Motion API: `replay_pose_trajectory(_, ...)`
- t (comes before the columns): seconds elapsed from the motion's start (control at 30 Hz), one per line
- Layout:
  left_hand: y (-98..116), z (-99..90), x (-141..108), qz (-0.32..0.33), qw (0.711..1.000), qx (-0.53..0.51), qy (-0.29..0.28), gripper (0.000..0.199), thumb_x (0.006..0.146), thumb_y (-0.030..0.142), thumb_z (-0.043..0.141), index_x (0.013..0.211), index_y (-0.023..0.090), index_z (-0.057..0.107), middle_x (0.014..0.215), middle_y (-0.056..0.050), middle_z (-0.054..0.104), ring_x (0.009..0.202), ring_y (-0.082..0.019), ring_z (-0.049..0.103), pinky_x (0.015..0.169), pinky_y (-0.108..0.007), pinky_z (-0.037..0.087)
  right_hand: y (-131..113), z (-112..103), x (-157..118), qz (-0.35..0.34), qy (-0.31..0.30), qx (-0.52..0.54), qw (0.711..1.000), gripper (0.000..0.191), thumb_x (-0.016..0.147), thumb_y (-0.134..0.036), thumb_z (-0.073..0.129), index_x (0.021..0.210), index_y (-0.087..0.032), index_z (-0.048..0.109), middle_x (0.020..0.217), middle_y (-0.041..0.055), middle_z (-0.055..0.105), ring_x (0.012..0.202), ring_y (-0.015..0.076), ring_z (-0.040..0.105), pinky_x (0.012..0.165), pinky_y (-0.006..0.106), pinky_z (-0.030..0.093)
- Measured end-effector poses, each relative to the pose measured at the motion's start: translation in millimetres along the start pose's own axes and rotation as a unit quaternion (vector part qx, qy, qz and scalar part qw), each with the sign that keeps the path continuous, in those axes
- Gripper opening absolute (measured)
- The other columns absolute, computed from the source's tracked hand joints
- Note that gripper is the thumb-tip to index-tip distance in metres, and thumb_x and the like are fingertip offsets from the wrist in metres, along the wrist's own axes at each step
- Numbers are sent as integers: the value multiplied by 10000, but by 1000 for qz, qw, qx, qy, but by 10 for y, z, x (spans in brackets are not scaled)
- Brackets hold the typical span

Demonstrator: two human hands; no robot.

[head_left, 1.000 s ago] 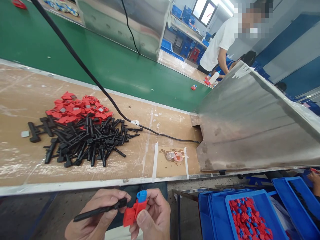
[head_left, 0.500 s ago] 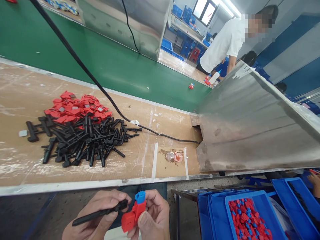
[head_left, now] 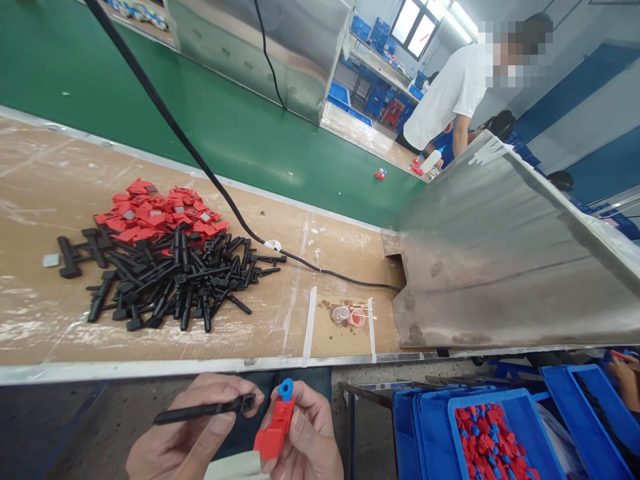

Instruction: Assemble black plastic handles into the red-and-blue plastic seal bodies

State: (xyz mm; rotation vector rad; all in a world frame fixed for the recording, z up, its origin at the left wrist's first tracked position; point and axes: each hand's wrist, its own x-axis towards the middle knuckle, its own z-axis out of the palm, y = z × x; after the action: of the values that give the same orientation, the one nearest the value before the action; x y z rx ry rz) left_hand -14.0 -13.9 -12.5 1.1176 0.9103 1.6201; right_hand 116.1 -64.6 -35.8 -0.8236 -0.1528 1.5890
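My left hand (head_left: 195, 427) pinches a black plastic hammer-shaped piece (head_left: 203, 411), its square-socketed head pointing right. Close beside it, my right hand (head_left: 313, 430) grips a red plastic toy part (head_left: 276, 427) with a blue tip (head_left: 285, 389) that has a round hole. The black piece and the red part are apart, with a small gap between them. Both hands are below the table's front edge. On the table lies a heap of similar black pieces (head_left: 185, 280), and behind it a pile of red parts (head_left: 155, 213).
A black cable (head_left: 210, 177) crosses the cardboard-covered table (head_left: 280, 320). Small cups (head_left: 356, 316) with sticks sit between tape strips. A metal panel (head_left: 500, 267) stands at right, above blue crates (head_left: 425, 427), one holding red-and-blue parts. A person in white (head_left: 445, 87) bends over behind the green belt (head_left: 250, 157).
The black piece has rolled so its socket faces me. My right hand has turned the red part, and the blue tip's hole now shows. The view has shifted slightly.
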Motion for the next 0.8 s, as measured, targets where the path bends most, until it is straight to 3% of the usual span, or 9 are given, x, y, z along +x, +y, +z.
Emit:
replay_pose_trajectory(0.27, -13, -46, 9, 15, 1000, 2, -22, 85, 949, 227, 821, 982, 276, 882, 844, -33, 871, 712, -229, 853, 636, -267, 738, -19, 36, -10, -16, -13, -21, 1000, 492, 711, -512, 1026, 1001, -159, 844, 583, 13, 693, 333, 53, 475, 327, 114, 320)
replay_pose_trajectory(0.37, -34, -92, -32, -21, 999, 6, -23, 121, 957, 235, 814, 1022, 314, 877, 891, -28, 873, 761, -235, 854, 655, -284, 744, -63, 99, -47, -26, -20, -58, 998, 546, 711, -577, 1014, 1017, -166, 827, 621, 33, 726, 345, 72, 510, 325, 128, 314)
replay_pose_trajectory(0.53, -59, -125, -94, -46, 998, -22, -20, 95, 952, 260, 818, 998, 319, 876, 858, -37, 853, 686, -247, 832, 578, -312, 732, -173, 203, -129, -9, -5, -100, 995, 578, 685, -597, 1043, 1023, -192, 808, 709, 35, 765, 421, 89, 551, 412, 180, 431)
replay_pose_trajectory(0.7, -65, -121, -120, -102, 993, -61, -5, 91, 933, 279, 846, 991, 332, 891, 866, -60, 850, 700, -293, 842, 543, -370, 734, -147, 119, -122, -6, -3, -105, 994, 603, 656, -599, 1055, 1018, -193, 792, 725, 29, 766, 410, 100, 525, 410, 209, 402)
replay_pose_trajectory(0.8, -73, -120, -130, -107, 992, -74, -2, 97, 928, 296, 855, 1001, 345, 896, 875, -61, 858, 698, -299, 847, 537, -374, 732, -118, 60, -104, 1, -34, -123, 992, 613, 674, -617, 1035, 1038, -194, 783, 728, 30, 768, 406, 98, 525, 389, 196, 381)
